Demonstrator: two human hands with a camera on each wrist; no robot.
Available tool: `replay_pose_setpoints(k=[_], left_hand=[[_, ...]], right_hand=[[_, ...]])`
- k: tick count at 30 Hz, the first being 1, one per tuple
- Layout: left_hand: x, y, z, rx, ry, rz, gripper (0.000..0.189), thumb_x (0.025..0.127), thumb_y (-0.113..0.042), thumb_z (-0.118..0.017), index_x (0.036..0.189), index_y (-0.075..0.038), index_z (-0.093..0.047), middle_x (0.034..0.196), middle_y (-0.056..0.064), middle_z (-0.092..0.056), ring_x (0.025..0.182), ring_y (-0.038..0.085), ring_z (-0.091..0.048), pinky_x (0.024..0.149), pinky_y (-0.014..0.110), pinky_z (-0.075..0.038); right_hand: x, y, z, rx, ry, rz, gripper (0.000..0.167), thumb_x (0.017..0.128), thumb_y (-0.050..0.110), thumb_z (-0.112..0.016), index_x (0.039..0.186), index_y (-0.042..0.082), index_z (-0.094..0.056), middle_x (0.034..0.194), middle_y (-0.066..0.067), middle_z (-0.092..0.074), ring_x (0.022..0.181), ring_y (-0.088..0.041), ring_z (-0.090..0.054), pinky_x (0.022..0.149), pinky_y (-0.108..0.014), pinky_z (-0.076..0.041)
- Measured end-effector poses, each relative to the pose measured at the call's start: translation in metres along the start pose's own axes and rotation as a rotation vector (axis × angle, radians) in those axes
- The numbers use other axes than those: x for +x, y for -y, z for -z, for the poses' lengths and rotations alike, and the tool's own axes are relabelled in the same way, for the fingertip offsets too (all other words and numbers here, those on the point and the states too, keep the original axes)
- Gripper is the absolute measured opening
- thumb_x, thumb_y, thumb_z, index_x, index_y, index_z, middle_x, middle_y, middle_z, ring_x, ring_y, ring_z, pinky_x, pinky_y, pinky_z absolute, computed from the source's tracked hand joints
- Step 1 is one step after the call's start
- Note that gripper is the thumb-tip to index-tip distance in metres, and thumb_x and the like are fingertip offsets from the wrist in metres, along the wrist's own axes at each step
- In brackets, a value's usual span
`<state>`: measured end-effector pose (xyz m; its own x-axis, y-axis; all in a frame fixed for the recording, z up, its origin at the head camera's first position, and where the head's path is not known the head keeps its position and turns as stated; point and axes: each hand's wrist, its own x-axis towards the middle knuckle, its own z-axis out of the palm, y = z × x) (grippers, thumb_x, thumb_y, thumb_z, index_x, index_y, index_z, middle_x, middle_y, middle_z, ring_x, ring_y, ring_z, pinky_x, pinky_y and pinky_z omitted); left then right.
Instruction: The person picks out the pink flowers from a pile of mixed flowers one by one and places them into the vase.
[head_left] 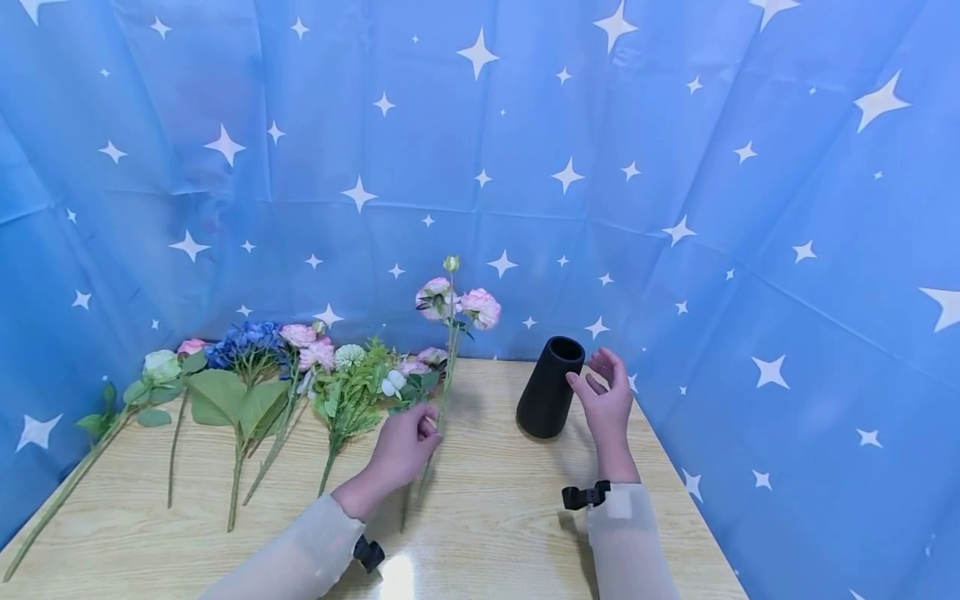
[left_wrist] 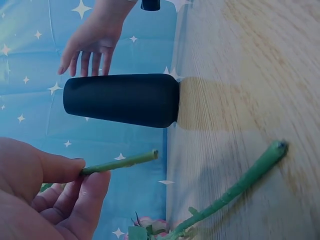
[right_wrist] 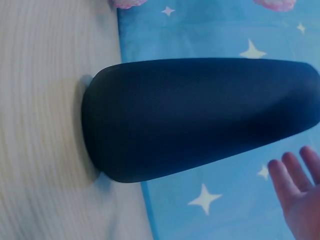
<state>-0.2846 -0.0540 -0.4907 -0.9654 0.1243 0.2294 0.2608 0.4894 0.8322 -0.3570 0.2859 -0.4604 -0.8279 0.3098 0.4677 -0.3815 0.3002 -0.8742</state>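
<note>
Left hand (head_left: 403,447) pinches a pink-and-white, fabric-looking flower (head_left: 480,309) I judge light, bendy, best held by its six-o'clock green stem (left_wrist: 120,164).

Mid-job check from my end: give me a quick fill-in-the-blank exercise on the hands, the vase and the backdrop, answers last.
1. The left hand pinches a pink flower by its ____.
2. The vase is ____ in colour.
3. Nearest the vase is the person's ____ hand.
4. White ____ decorate the blue backdrop.

Missing words: stem; black; right; stars.
</note>
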Motion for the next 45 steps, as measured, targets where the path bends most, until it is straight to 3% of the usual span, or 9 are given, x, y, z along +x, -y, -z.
replay_pose_setpoints(k=[8, 13, 18, 21, 26, 29, 32, 36, 45], left_hand=[[-0.002, -0.001, 0.002, 0.023, -0.040, -0.047, 0.023, 0.097, -0.005, -0.075, 0.120, -0.005, -0.070, 0.087, -0.004, -0.069, 0.076, 0.008, -0.062, 0.073, 0.028, -0.055], [-0.002, -0.003, 0.002, 0.030, -0.058, -0.052, 0.025, 0.098, -0.007, -0.075, 0.122, -0.007, -0.070, 0.088, -0.005, -0.070, 0.078, 0.006, -0.065, 0.074, 0.028, -0.057], [-0.005, -0.006, 0.001, 0.029, -0.071, -0.073, 0.024, 0.098, -0.007, -0.075, 0.121, -0.008, -0.070, 0.088, -0.005, -0.070, 0.079, 0.007, -0.064, 0.073, 0.027, -0.056], [-0.006, -0.007, 0.000, 0.026, -0.077, -0.092, 0.022, 0.098, -0.007, -0.075, 0.120, -0.008, -0.070, 0.088, -0.005, -0.069, 0.079, 0.007, -0.064, 0.073, 0.027, -0.055], [-0.007, -0.009, 0.000, 0.035, -0.078, -0.098, 0.022, 0.098, -0.008, -0.075, 0.120, -0.008, -0.070, 0.087, -0.006, -0.069, 0.079, 0.007, -0.064, 0.074, 0.026, -0.055], [-0.007, -0.011, 0.000, 0.035, -0.076, -0.091, 0.022, 0.099, -0.008, -0.075, 0.120, -0.009, -0.069, 0.087, -0.007, -0.069, 0.079, 0.007, -0.064, 0.074, 0.026, -0.055], [-0.008, -0.013, 0.000, 0.027, -0.078, -0.087, 0.021, 0.099, -0.009, -0.075, 0.119, -0.010, -0.070, 0.088, -0.007, -0.069, 0.080, 0.008, -0.064, 0.075, 0.026, -0.055], [-0.008, -0.015, 0.000, 0.014, -0.085, -0.099, 0.022, 0.098, -0.008, -0.075, 0.119, -0.010, -0.070, 0.089, -0.006, -0.070, 0.081, 0.008, -0.066, 0.075, 0.026, -0.056], [-0.010, -0.021, -0.001, -0.026, -0.100, -0.094, 0.022, 0.097, -0.006, -0.077, 0.117, -0.011, -0.071, 0.088, -0.005, -0.069, 0.080, 0.009, -0.067, 0.075, 0.026, -0.057]], right_hand=[[-0.002, 0.012, -0.001, 0.088, -0.072, 0.098, 0.069, 0.089, 0.001, -0.084, 0.151, 0.005, -0.052, 0.142, -0.004, -0.062, 0.138, -0.031, -0.059, 0.106, -0.017, -0.053], [-0.004, 0.024, -0.004, 0.133, -0.108, 0.171, 0.072, 0.086, -0.006, -0.084, 0.150, -0.003, -0.052, 0.139, 0.001, -0.063, 0.134, -0.026, -0.062, 0.105, -0.016, -0.053], [-0.009, 0.040, -0.009, 0.190, -0.081, 0.248, 0.070, 0.084, -0.013, -0.082, 0.147, -0.008, -0.052, 0.136, 0.004, -0.064, 0.130, -0.017, -0.064, 0.107, -0.018, -0.053], [-0.014, 0.050, -0.013, 0.238, -0.049, 0.297, 0.068, 0.083, -0.016, -0.079, 0.145, -0.011, -0.052, 0.135, 0.003, -0.065, 0.128, -0.015, -0.065, 0.107, -0.020, -0.053], [-0.021, 0.061, -0.024, 0.371, 0.001, 0.341, 0.063, 0.083, -0.021, -0.075, 0.142, -0.011, -0.055, 0.131, -0.014, -0.068, 0.123, -0.016, -0.069, 0.104, -0.024, -0.056], [-0.026, 0.065, -0.031, 0.420, 0.036, 0.336, 0.061, 0.083, -0.022, -0.074, 0.141, -0.014, -0.055, 0.130, -0.023, -0.069, 0.121, -0.015, -0.071, 0.102, -0.026, -0.057], [-0.031, 0.068, -0.039, 0.440, 0.077, 0.308, 0.061, 0.083, -0.022, -0.073, 0.141, -0.019, -0.052, 0.130, -0.022, -0.071, 0.119, -0.014, -0.073, 0.101, -0.026, -0.058], [-0.038, 0.073, -0.049, 0.486, 0.138, 0.262, 0.058, 0.085, -0.022, -0.070, 0.139, -0.023, -0.050, 0.125, -0.012, -0.074, 0.116, -0.014, -0.075, 0.098, -0.027, -0.059], [-0.053, 0.081, -0.071, 0.458, 0.252, 0.175, 0.053, 0.086, -0.018, -0.071, 0.137, -0.010, -0.060, 0.120, 0.006, -0.076, 0.113, -0.010, -0.075, 0.093, -0.026, -0.061]])
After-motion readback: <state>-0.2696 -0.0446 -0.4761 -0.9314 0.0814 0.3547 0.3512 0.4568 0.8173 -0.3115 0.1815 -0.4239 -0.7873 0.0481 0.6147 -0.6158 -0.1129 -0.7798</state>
